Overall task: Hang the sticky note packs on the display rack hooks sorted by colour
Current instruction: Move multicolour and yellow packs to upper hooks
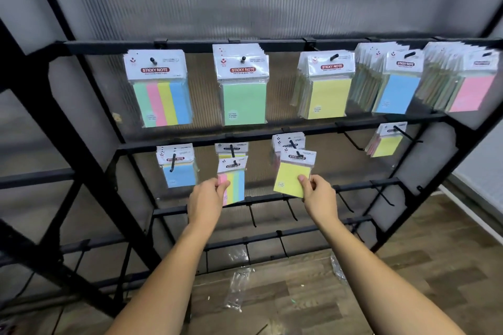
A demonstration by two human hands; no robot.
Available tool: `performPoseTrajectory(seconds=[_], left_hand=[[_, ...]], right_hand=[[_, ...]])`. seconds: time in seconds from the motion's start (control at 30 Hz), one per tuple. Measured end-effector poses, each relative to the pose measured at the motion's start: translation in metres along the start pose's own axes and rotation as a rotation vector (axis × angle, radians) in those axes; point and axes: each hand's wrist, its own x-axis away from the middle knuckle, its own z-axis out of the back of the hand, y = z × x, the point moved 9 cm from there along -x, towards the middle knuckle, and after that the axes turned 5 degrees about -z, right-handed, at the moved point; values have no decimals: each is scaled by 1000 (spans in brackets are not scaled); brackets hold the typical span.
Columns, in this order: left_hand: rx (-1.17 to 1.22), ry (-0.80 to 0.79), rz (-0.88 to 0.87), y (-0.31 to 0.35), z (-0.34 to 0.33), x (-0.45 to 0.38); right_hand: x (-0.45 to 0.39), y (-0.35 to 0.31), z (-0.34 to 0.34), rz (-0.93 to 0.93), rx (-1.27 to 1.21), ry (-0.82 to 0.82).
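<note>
on the second row of the black display rack (pixel 285 132), left hand (pixel 205 200) pinching the lower corner of a striped multicolour pack (pixel 233 178) at its hook, right hand (pixel 318 196) pinching the bottom edge of a yellow pack (pixel 294 174) on the next hook.

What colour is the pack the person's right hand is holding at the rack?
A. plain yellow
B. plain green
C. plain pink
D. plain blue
A: the right hand pinches the lower corner of a plain yellow pack on the middle row, while the left hand holds a multicolour striped pack.
</note>
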Motion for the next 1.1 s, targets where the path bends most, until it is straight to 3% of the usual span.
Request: performPoseTrajectory(seconds=[0.6,1.1], left_hand=[[174,-99,-139,36,5,71],[405,76,-252,130,48,53]], right_hand=[[75,-6,44,62,-2,8],[38,-104,121,326,-152,15]])
